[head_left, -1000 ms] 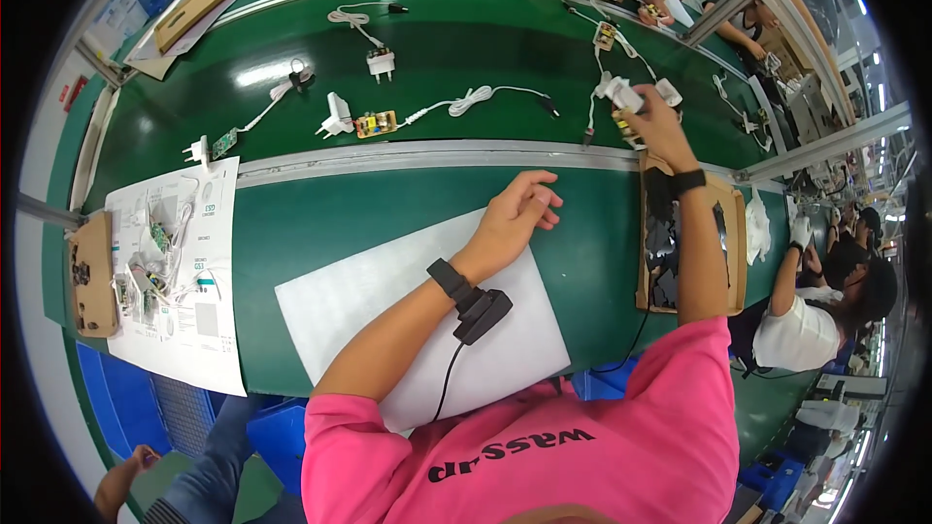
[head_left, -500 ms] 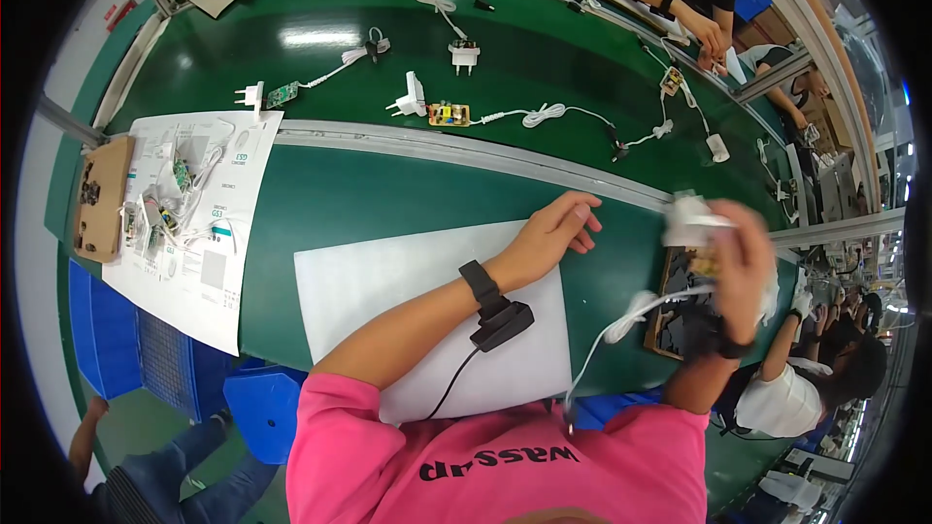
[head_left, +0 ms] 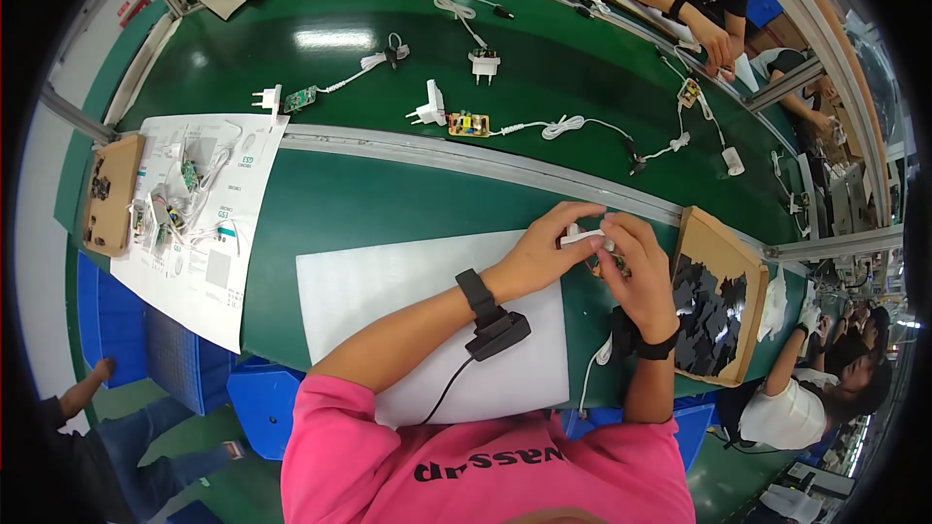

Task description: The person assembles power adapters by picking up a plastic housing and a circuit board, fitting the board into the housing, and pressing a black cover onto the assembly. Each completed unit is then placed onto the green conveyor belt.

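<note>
In front of me both hands meet above the far right corner of a white foam sheet (head_left: 427,320). My left hand (head_left: 539,257) pinches a white plug housing (head_left: 585,238) between thumb and fingers. From the other side my right hand (head_left: 643,277) is closed round the same piece, with part of a circuit board (head_left: 604,262) showing beneath its fingers. Fingers hide much of the housing, so how it joins the board cannot be seen. A white cable (head_left: 603,351) hangs in a bundle beside my right wrist.
To the right stands an open cardboard box (head_left: 701,233) of black pieces. Several plug adapters with boards and cables, one a white plug (head_left: 483,65), lie on the green belt (head_left: 320,68). Printed sheets (head_left: 223,262) with boards lie left. A co-worker's hand (head_left: 714,47) works far right.
My right hand has moved left from over the box, bringing the plug housing and its cable to my left hand, which now grips it too. The black pieces are uncovered.
</note>
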Motion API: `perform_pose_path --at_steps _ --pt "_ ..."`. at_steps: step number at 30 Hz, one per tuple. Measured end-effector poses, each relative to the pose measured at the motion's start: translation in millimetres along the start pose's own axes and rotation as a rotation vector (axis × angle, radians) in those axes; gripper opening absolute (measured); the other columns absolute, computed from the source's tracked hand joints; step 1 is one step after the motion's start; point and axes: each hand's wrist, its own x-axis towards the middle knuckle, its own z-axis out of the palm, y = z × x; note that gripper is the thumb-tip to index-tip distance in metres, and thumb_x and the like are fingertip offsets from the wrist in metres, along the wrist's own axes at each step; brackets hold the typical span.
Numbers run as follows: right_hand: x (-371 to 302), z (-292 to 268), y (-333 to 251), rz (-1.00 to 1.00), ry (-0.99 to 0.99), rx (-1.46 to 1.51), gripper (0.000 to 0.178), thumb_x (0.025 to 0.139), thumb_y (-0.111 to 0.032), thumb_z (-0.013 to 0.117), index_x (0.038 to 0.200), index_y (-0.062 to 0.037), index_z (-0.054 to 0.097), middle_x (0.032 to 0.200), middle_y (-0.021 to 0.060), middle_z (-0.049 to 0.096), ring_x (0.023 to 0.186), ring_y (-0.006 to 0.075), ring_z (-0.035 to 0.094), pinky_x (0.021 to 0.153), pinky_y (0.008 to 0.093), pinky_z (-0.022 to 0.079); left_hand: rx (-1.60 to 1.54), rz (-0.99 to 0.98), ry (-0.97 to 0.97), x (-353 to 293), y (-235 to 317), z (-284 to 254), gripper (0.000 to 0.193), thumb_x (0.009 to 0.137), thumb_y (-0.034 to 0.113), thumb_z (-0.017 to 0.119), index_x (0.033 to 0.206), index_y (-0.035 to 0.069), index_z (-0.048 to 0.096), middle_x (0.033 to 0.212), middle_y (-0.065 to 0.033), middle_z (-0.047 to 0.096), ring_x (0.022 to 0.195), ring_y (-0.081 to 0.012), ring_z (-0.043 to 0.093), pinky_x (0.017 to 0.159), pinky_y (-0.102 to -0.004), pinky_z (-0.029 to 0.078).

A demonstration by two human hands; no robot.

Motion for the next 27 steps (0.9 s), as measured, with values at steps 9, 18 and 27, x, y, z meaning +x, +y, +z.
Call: perform_pose_path --at_steps 9,18,27 --pt "-6 21 -4 0.200 -0.139 0.008 0.036 0.074 -0.001 0.073 0.105 -0.0023 0.056 0.102 0.0142 0.060 0.081 0.0340 0.061 0.070 0.0375 0.049 -0.062 -0.042 0.121 -5 -1 -18 0.045 0.101 0.021 0.044 0.143 0.011 0.031 0.122 -0.0088 0.049 0.106 -0.0172 0.054 0.091 -0.0326 0.047" --pt "0 20 -9 -0.057 0.094 -0.423 0.037 0.068 0.000 0.068 0.103 -0.0062 0.058 0.095 0.0072 0.061 0.084 0.0299 0.060 0.069 0.0393 0.049 -0.137 -0.058 0.135 -12 15 -17 0.052 0.096 0.003 0.048 0.143 0.013 0.029 0.123 -0.0109 0.047 0.108 -0.0185 0.055 0.091 -0.0322 0.049" --pt "4 16 -25 -0.016 0.063 -0.192 0.026 0.073 0.004 0.067 0.097 -0.0035 0.058 0.099 0.0115 0.061 0.085 0.0327 0.060 0.071 0.0360 0.050 -0.073 0.041 0.071 -18 7 -30 0.037 0.091 -0.003 0.052 0.126 0.005 0.041 0.114 -0.0123 0.051 0.091 -0.0154 0.062 0.072 -0.0269 0.053"
